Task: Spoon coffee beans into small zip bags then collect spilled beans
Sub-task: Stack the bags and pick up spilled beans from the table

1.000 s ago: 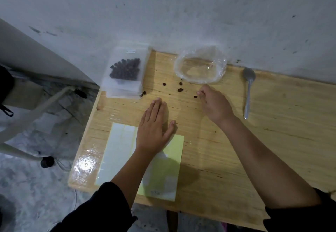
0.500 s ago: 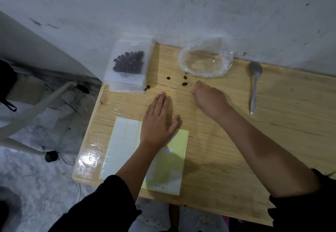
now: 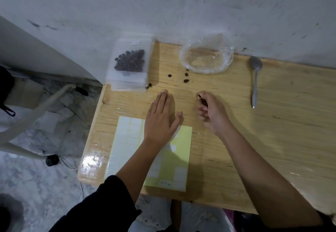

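Your right hand (image 3: 209, 110) pinches one bean (image 3: 200, 96), and your left hand (image 3: 161, 120) lies flat on the table (image 3: 272, 122). The small zip bag (image 3: 130, 62) holds beans. Some loose beans (image 3: 185, 81) lie beside the big clear bag (image 3: 206, 57).

A wooden desk (image 3: 272, 131) is seen from above. At its back left corner a stack of zip bags (image 3: 127, 83) is laid, the top one filled with beans (image 3: 130, 62). A crumpled clear bag (image 3: 228, 57) is placed beside the stack, and a spoon (image 3: 255, 80) further right. Loose beans (image 3: 185, 81) are scattered between stack and bag. A label sheet (image 3: 179, 159) is laid near the front left edge.
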{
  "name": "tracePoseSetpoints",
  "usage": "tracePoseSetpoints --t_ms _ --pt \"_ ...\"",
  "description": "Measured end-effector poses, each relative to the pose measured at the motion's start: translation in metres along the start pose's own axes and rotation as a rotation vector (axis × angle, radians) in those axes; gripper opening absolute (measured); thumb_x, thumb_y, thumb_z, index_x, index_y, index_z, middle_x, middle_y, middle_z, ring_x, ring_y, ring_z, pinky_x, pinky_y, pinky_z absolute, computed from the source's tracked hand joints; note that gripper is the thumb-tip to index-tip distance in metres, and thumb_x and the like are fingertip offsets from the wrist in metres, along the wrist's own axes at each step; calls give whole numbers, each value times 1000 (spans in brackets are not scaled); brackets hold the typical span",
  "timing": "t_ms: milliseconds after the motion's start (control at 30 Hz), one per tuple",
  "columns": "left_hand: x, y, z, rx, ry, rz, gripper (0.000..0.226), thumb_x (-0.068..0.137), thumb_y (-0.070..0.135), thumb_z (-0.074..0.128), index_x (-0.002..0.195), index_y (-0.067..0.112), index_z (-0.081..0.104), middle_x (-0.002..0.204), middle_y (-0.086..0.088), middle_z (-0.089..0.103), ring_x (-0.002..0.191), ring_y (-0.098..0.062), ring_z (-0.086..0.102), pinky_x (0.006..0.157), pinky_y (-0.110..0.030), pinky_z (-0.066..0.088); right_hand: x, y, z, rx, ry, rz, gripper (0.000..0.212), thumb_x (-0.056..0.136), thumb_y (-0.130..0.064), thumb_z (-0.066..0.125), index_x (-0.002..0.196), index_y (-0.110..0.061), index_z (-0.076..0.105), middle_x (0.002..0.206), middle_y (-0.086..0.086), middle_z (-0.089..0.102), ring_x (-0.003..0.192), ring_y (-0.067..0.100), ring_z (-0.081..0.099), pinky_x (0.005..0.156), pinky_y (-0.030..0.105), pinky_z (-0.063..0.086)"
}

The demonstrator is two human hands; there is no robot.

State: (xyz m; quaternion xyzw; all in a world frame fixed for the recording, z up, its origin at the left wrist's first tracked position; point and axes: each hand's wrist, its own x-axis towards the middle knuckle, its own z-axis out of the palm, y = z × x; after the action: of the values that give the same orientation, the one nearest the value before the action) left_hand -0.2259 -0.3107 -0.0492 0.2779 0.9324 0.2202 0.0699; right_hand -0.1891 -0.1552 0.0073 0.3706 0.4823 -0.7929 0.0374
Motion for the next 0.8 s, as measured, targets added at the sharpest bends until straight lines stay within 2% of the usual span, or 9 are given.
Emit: tracePoseSetpoints --t_ms 100,167,267,367,467,600,667,800 --pt "2 -6 -4 -21 -23 51 65 93 47 33 142 4 37 153 -11 30 142 -23 25 115 -30 16 -9 15 3 386 -153 74 30 91 -16 32 63 -17 43 38 -10 27 32 2 17 28 15 12" --pt "3 -11 -8 -42 -38 89 62 94 43 34 142 3 37 152 -11 32 141 -24 26 114 -30 18 -10 23 6 549 -233 92 27 84 -19 36 58 -17 46 36 -10 29 35 3 11 27 13 13" --pt "2 -19 -13 -67 -53 140 59 95 38 36 141 3 37 150 -13 33 141 -24 27 114 -31 21 -9 31 9 667 -319 65 25 78 -20 36 55 -16 47 37 -8 33 39 5 10 27 14 14" --pt "-1 -23 -13 -63 -51 170 56 95 35 39 140 2 39 149 -13 35 140 -24 28 115 -31 22 -6 38 10 744 -353 20 23 76 -18 35 58 -14 49 44 -5 37 40 5 17 29 15 17" --pt "-1 -24 -13 -70 -41 178 55 96 35 39 140 1 40 149 -13 36 140 -24 28 115 -29 20 -5 38 10 721 -297 19 24 76 -19 38 58 -12 51 50 -2 40 39 5 30 30 15 21" --pt "-2 -25 -11 -54 -19 193 54 96 33 41 138 0 42 148 -15 37 139 -25 31 115 -25 17 -4 36 12 580 -191 48 35 89 -21 40 56 -13 50 55 -1 46 37 5 32 28 14 24" --pt "-3 -24 -10 -42 -5 196 53 96 32 41 138 0 43 147 -15 39 138 -25 32 115 -25 17 -5 34 13 508 -156 55 37 97 -24 38 64 -13 50 54 -2 46 36 3 32 28 13 24" --pt "-4 -23 -9 -25 13 189 54 95 33 40 138 0 43 147 -14 39 139 -23 32 115 -26 18 -5 30 13 448 -128 30 26 98 -23 40 81 -10 53 52 -5 46 36 2 33 29 13 24"
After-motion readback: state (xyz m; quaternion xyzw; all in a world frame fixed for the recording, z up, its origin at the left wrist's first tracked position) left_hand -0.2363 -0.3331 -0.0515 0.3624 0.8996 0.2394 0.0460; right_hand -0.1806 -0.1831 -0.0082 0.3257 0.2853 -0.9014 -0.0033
